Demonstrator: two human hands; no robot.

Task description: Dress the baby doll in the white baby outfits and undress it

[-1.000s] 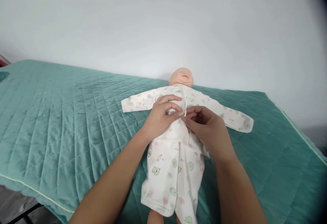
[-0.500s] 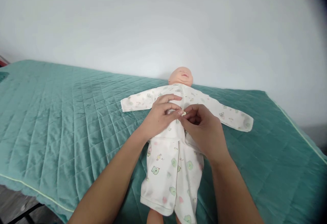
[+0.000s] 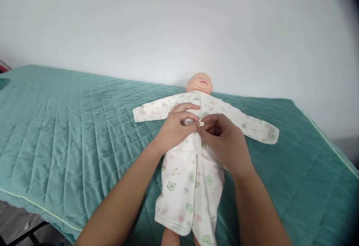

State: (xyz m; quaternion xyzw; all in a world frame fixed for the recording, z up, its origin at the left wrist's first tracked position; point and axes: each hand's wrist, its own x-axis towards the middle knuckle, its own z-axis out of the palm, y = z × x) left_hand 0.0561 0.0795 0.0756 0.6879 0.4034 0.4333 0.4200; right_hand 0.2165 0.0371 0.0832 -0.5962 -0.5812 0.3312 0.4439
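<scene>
A baby doll lies on its back on a teal quilted mattress, head toward the wall. It wears a white printed shirt with both sleeves spread out, and matching white trousers. My left hand and my right hand meet over the doll's chest. Both pinch the shirt's front edges together at a small pale fastener between their fingertips. The chest under my hands is hidden.
A plain white wall rises behind the mattress. The mattress's front edge with pale piping runs at lower left, with dark floor and a frame below it. The right edge slopes down at the far right.
My hands have shifted slightly up the doll's chest and closed tighter together; the small fastener now shows between the fingertips. The doll has not moved.
</scene>
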